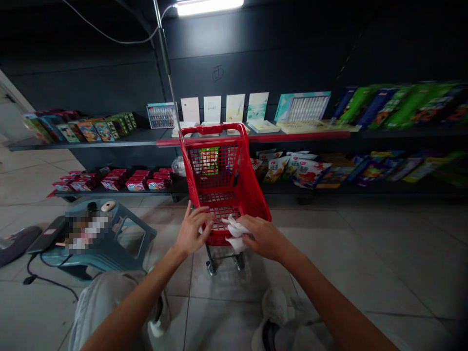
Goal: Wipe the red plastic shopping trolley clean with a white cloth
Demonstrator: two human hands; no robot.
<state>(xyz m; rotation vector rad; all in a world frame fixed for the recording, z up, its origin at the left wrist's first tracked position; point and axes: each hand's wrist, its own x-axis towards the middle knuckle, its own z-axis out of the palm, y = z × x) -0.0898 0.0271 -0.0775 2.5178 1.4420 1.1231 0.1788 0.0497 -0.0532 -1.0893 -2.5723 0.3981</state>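
A small red shopping cart [259, 197] stands on the floor right in front of me, its basket facing me. Over the basket's near rim, my right hand [263, 237] is closed on a crumpled white tissue or cloth [236, 229], part of which hangs down the front. My left hand [193, 228] is at the left side of the same rim, fingers apart and slightly curled, with nothing in it. Whether its fingertips touch the cart I cannot tell. Under the basket, small wheels [211, 267] show on the tiled floor.
Behind the cart runs a dark shelf [141, 141] with boxes, booklets and marker sets. Snack bags [310, 171] and red packs [117, 179] fill the lower level. To my left is a blue-grey plastic stool [146, 229] with a cabled device on it. A thin metal pole [165, 53] rises beside the cart.
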